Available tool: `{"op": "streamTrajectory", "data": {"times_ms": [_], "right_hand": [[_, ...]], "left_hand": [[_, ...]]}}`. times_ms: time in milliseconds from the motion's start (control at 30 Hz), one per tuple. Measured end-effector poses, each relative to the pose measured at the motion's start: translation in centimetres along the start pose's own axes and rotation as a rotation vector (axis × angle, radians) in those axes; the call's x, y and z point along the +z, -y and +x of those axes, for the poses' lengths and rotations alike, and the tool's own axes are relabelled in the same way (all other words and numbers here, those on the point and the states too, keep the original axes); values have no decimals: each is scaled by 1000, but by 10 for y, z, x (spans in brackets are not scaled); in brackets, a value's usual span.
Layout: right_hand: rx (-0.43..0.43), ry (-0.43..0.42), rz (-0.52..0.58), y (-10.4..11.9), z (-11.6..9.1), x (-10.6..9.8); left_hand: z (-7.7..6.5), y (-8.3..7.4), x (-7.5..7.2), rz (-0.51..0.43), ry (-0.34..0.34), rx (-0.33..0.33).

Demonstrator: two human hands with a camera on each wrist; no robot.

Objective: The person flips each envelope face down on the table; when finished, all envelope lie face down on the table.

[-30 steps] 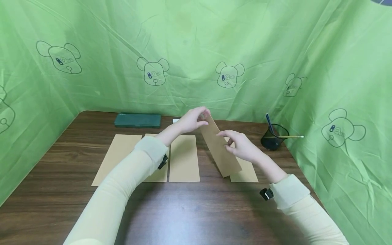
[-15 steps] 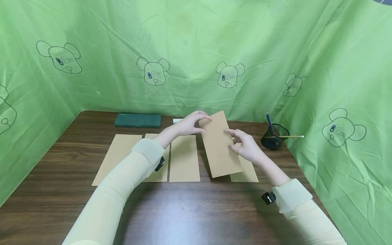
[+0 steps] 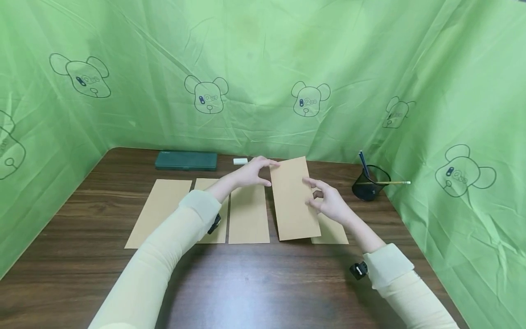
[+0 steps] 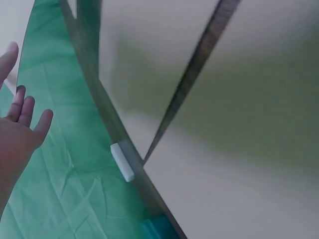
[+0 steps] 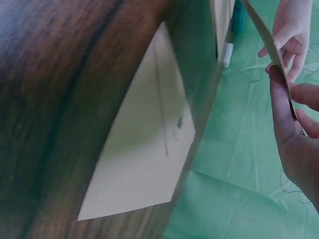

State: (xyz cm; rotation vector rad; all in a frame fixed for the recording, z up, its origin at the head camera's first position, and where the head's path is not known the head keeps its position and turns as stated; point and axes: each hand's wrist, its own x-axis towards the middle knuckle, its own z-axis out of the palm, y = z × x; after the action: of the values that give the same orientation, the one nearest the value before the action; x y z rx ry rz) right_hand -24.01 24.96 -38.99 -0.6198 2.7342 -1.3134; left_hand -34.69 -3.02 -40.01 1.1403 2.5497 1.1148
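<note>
A tan kraft-paper sheet (image 3: 293, 201) is raised and tilted above the table in the head view. At its right edge, my right hand (image 3: 328, 201) pinches it between thumb and fingers; the right wrist view shows the sheet (image 5: 266, 37) edge-on in that grip. My left hand (image 3: 248, 174) is at the upper left corner, its fairly straight index finger touching the sheet and its thumb beside the left edge. Another tan sheet (image 3: 330, 230) lies partly hidden beneath the raised one. It bears a thin line and a small dark mark in the right wrist view.
Three more tan sheets, including the third (image 3: 248, 219), lie in a row to the left on the wooden table (image 3: 246, 283). Behind them are a green case (image 3: 186, 161) and a white eraser-like block (image 3: 240, 161). A black mesh pen cup (image 3: 367, 189) stands at right.
The raised sheet has turned from steeply slanted to more upright in line with the row, its face toward me. My left hand has lowered and loosened at the corner; my right hand stays at the edge.
</note>
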Motion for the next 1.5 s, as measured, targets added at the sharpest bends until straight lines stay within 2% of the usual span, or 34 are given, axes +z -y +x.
{"op": "streamTrajectory", "data": {"times_ms": [200, 367, 500, 700, 867, 1033, 1300, 1500], "right_hand": [[-83, -6, -227, -11, 2, 4], [-123, 26, -314, -21, 3, 12], [-96, 90, -365, -31, 5, 17], [-42, 151, -403, -40, 8, 20], [-50, 187, -389, -43, 12, 20], [-54, 214, -422, -46, 15, 22], [-26, 261, -454, -46, 17, 22], [-46, 287, -488, -48, 15, 20]], "left_hand": [[-1, 3, 9, 73, 24, -48], [-2, 7, 18, 130, 48, -87], [-3, 13, 26, 167, 64, -103], [-3, 17, 36, 231, 86, -113], [-2, 20, 42, 266, 95, -118], [-3, 20, 46, 312, 130, -162], [-7, 8, 48, 321, 184, -226], [-7, 10, 52, 382, 233, -260]]}}
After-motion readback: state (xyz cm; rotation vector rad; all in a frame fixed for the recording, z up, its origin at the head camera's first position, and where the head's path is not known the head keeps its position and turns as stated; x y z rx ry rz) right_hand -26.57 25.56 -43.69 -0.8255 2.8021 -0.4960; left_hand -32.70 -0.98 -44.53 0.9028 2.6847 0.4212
